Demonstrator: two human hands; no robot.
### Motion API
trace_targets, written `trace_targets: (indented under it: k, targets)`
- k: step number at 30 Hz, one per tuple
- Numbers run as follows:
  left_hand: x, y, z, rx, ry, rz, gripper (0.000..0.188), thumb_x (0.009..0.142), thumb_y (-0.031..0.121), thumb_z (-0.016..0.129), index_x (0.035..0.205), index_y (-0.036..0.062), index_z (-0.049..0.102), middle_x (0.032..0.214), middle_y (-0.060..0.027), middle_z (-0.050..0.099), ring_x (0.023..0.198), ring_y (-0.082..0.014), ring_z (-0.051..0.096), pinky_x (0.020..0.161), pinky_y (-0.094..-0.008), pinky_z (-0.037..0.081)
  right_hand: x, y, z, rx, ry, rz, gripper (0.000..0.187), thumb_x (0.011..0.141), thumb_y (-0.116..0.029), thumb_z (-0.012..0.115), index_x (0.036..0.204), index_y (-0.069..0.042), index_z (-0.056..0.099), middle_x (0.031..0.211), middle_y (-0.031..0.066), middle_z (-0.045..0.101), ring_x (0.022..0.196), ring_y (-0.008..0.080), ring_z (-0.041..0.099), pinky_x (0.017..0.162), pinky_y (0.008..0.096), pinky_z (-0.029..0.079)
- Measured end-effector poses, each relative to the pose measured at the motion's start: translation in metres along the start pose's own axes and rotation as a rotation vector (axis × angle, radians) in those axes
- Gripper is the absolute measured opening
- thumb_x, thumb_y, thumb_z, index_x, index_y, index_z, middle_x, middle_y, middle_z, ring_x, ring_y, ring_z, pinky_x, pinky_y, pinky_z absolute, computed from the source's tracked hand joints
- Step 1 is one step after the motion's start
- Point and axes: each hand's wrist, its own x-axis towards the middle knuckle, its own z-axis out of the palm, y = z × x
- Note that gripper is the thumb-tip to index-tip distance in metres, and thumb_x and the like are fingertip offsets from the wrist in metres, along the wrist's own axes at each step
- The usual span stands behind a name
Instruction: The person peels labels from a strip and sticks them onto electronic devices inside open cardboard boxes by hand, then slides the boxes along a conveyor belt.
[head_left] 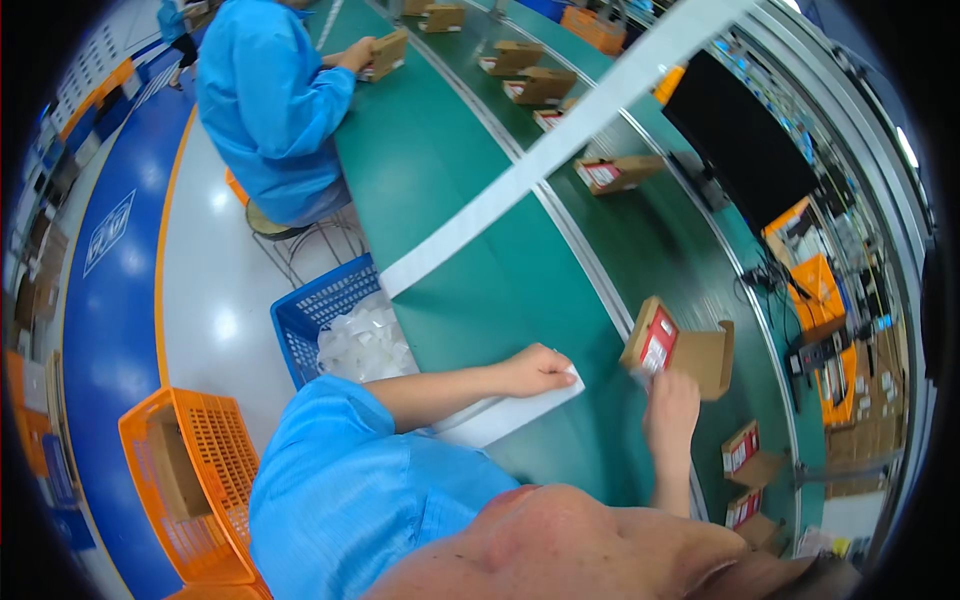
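My left hand (pixel 538 371) is closed on the end of a white paper strip (pixel 500 418) lying over the green worktable (pixel 480 280). My right hand (pixel 672 405) reaches across to an open cardboard box (pixel 705 360) with a red and white label on its side. Its fingers are pinched together at the near side of that box. Something small and pale shows at the fingertips, too blurred to name. Whether the fingers touch the box I cannot tell.
Several similar boxes (pixel 618 172) sit along the green conveyor. A blue basket (pixel 300 325) of crumpled white paper and an orange crate (pixel 190 480) stand left. Overhead crosses a white band (pixel 560 150). A co-worker (pixel 275 110) in blue holds a box. A monitor (pixel 740 140) stands right.
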Motion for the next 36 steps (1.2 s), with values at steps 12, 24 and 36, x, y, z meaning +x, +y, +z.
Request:
trace_targets:
  k: [12, 24, 36]
  targets:
    - [0.0, 0.068, 0.035, 0.227, -0.156, 0.185, 0.011, 0.082, 0.01, 0.063, 0.08, 0.0006, 0.067, 0.108, -0.0099, 0.065, 0.094, -0.0259, 0.061, 0.083, -0.0374, 0.047, -0.067, -0.095, -0.042, 0.619, 0.257, 0.388, 0.023, 0.073, -0.004, 0.07, 0.093, 0.002, 0.06, 0.087, 0.0139, 0.061, 0.084, 0.0313, 0.06, 0.069, 0.0387, 0.048]
    - [-0.002, 0.087, 0.036, 0.036, -0.105, 0.118, 0.009, 0.073, 0.002, 0.07, 0.082, 0.003, 0.07, 0.089, -0.0093, 0.067, 0.078, -0.0177, 0.064, 0.066, -0.0284, 0.05, -0.069, -0.08, -0.029, 1.213, 0.142, 0.652, 0.017, 0.076, -0.004, 0.068, 0.092, 0.003, 0.066, 0.082, 0.0117, 0.067, 0.069, 0.0183, 0.065, 0.062, 0.0269, 0.051]
    - [0.016, 0.081, 0.053, 0.152, -0.214, 0.171, 0.012, 0.069, -0.001, 0.074, 0.08, 0.0015, 0.07, 0.085, -0.0079, 0.067, 0.071, -0.0164, 0.063, 0.06, -0.0251, 0.049, -0.09, -0.073, -0.018, 1.244, 0.286, 0.742, 0.011, 0.078, 0.004, 0.066, 0.088, 0.003, 0.065, 0.082, 0.0102, 0.064, 0.071, 0.0149, 0.063, 0.062, 0.0241, 0.05]
